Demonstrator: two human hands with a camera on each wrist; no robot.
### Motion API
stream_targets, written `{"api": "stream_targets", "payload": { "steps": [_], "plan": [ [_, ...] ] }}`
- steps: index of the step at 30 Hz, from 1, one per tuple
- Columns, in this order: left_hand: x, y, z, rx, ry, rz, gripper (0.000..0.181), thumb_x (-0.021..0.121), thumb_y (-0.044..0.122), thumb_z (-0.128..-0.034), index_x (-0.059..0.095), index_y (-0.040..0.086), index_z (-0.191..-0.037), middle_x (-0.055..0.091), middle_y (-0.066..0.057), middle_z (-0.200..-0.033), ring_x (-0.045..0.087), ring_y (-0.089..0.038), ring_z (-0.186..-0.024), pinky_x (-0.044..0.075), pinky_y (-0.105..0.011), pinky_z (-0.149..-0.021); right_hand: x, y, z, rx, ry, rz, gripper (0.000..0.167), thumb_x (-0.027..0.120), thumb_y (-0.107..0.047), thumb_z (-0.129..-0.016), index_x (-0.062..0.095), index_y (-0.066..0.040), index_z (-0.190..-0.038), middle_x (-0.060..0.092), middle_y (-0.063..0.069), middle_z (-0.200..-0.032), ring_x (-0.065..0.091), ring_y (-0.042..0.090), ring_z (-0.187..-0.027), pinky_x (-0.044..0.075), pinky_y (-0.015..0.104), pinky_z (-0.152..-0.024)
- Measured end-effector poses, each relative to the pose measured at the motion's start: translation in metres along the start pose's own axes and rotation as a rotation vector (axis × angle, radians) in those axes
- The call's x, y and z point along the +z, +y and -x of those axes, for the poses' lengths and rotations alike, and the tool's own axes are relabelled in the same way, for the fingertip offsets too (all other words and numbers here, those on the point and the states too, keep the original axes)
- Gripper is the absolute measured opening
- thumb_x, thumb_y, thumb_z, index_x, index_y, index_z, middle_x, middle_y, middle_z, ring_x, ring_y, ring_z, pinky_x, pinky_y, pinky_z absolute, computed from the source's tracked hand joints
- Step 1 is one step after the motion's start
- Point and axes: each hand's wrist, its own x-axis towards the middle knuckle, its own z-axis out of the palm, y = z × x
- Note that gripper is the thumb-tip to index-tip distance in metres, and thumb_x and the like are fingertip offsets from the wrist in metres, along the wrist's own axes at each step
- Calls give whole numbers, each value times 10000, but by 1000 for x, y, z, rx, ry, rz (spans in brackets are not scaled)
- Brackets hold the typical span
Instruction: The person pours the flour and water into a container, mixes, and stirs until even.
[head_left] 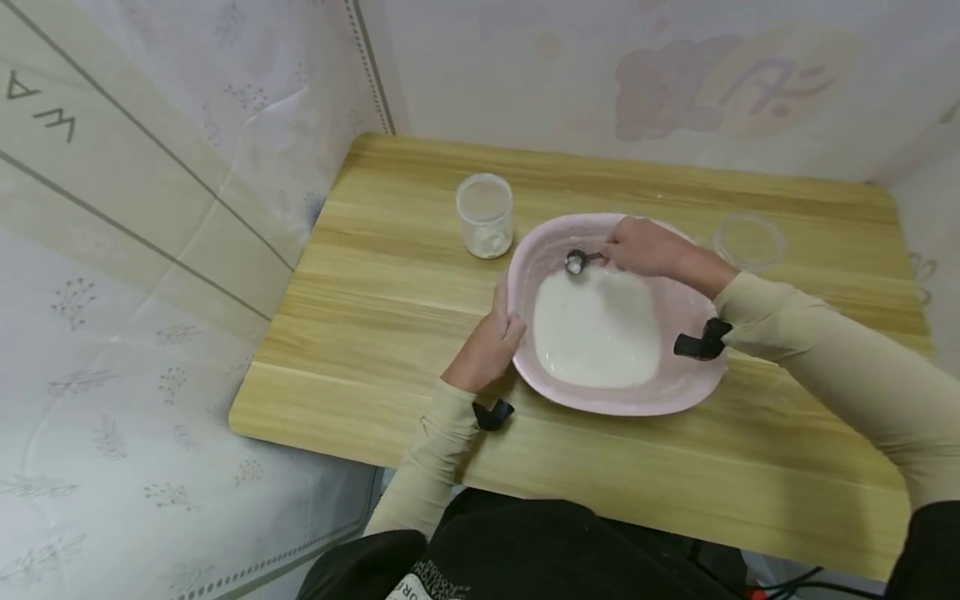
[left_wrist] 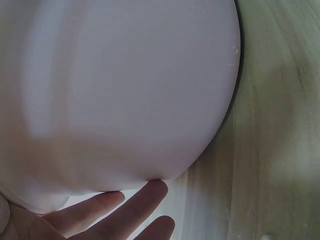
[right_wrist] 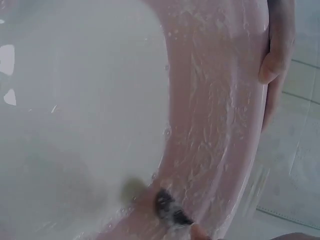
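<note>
A pink basin (head_left: pixel 693 392) holds a pool of milky white liquid (head_left: pixel 592 333). My right hand (head_left: pixel 641 246) reaches over its far side and grips the short handle of a small metal spoon (head_left: pixel 576 262). The spoon's round bowl has white stuff in it and hangs just by the liquid's edge; in the right wrist view the spoon (right_wrist: pixel 170 207) looks blurred. My left hand (head_left: pixel 491 337) holds the basin's left rim, thumb over the edge. In the left wrist view its fingers (left_wrist: pixel 135 210) lie against the outer wall.
A clear plastic jar (head_left: pixel 485 217) with some white matter at its bottom stands left of the basin. A round transparent lid (head_left: pixel 750 242) lies to the right, behind my right forearm. The wooden table (head_left: pixel 337 350) meets patterned curtains at the back and left.
</note>
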Motion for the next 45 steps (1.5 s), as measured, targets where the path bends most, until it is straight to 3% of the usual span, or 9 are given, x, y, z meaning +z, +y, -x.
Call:
{"api": "stream_targets", "payload": {
  "steps": [6,13,17,23,29,33,37,41,45],
  "plan": [
    [1,1,0,-21,8,-56,792,343,174,-1043,-121,273,-1677,475,-343,-1520,706,-366,-1111,577,-483,-992,22,-11,-9,-194,17,154,376,431,-137,-1094,756,43,-1150,783,171,-1104,602,188,-722,496,397,-752],
    [3,-1,-1,-22,9,-77,764,360,183,-1082,-115,241,-1678,498,-351,-1492,714,-378,-1090,565,-499,-1005,50,-20,10,-295,-137,266,343,458,-189,-1094,768,-45,-1125,790,92,-1092,724,291,-1044,559,507,-932],
    [3,-2,-3,-8,31,-68,758,372,167,-1084,-90,241,-1681,506,-362,-1482,733,-389,-1047,590,-499,-962,56,-15,11,-274,-67,296,327,463,-145,-1074,768,-33,-1107,792,95,-1093,717,250,-956,570,472,-867],
    [6,-4,-4,7,-12,-29,775,340,167,-1044,-98,246,-1678,494,-332,-1503,710,-380,-1136,589,-475,-982,38,8,0,-155,39,149,425,369,-100,-1083,743,102,-1091,771,236,-1114,442,138,-579,409,320,-646],
    [7,-2,-5,20,-11,-25,784,348,172,-1017,-60,294,-1675,550,-319,-1439,720,-356,-1105,606,-477,-934,17,14,3,-84,75,192,428,380,-132,-1100,745,11,-930,777,216,-1071,386,167,-561,365,348,-625],
    [5,0,-4,11,-11,-60,798,358,185,-1025,-92,270,-1678,530,-315,-1476,705,-348,-1140,583,-476,-989,22,7,1,-185,112,314,372,428,-113,-1076,779,9,-1068,785,180,-1055,667,243,-738,495,380,-670],
    [3,1,-3,-8,-5,-75,796,367,192,-1039,-104,213,-1681,496,-328,-1511,705,-366,-1130,581,-488,-988,38,2,-1,-328,122,383,287,494,-92,-1061,776,-42,-1039,790,133,-1008,623,188,-681,487,346,-631],
    [2,1,-3,-32,8,-91,780,378,194,-1055,-83,203,-1684,497,-341,-1503,702,-380,-1128,573,-502,-994,52,-2,8,-459,-7,424,199,563,-154,-1061,730,-98,-968,737,38,-849,576,157,-672,516,376,-671],
    [2,1,-3,-47,15,-80,772,356,200,-1043,-66,289,-1682,532,-347,-1462,723,-383,-1092,612,-486,-922,59,-9,19,-489,-122,475,169,603,-212,-1047,735,-136,-973,729,-17,-846,653,197,-772,556,435,-699]
  ]
}}
